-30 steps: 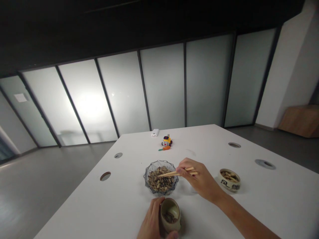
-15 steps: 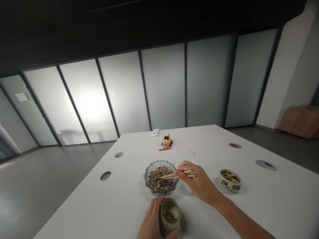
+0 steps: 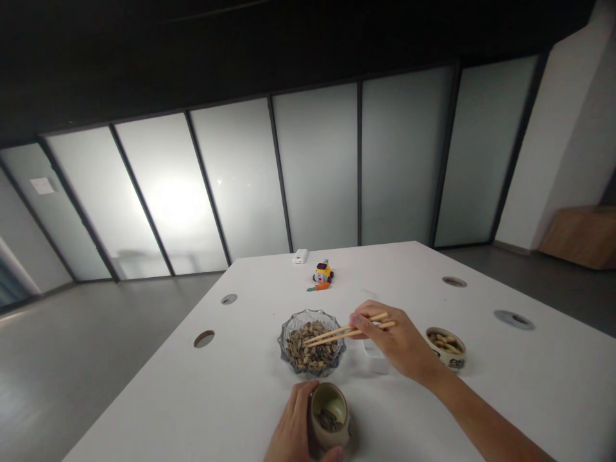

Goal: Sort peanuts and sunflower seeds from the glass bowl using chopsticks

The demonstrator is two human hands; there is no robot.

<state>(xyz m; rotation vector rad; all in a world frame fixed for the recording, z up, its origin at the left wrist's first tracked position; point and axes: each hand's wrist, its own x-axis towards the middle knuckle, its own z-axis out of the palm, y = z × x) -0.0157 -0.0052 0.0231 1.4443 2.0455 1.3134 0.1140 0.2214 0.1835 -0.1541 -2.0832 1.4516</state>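
A faceted glass bowl (image 3: 283,355) filled with sunflower seeds (image 3: 304,351) stands near the table's middle. Over it reach the tips of wooden chopsticks (image 3: 344,332), held by my right hand (image 3: 391,333); their points are slightly apart at the seeds, and I cannot tell whether they pinch one. My left hand (image 3: 292,423) wraps around a small ceramic cup (image 3: 330,404), tilted toward me, with a few seeds at its bottom. Partly behind my right hand is a white plastic container (image 3: 374,360). Right of that hand sits a ceramic bowl (image 3: 445,346) of what look like peanuts.
Further back on the white table (image 3: 250,404) are a yellow toy car (image 3: 323,273), a toy carrot (image 3: 318,287) and a white power bank (image 3: 299,256). Round holes, one of them (image 3: 204,339) at the left, pierce the tabletop. Frosted glass panels line the background.
My right hand has shifted right and slightly up, and the chopstick tips have spread apart over the seeds. More of the white container shows. My left hand and the cup have stayed put.
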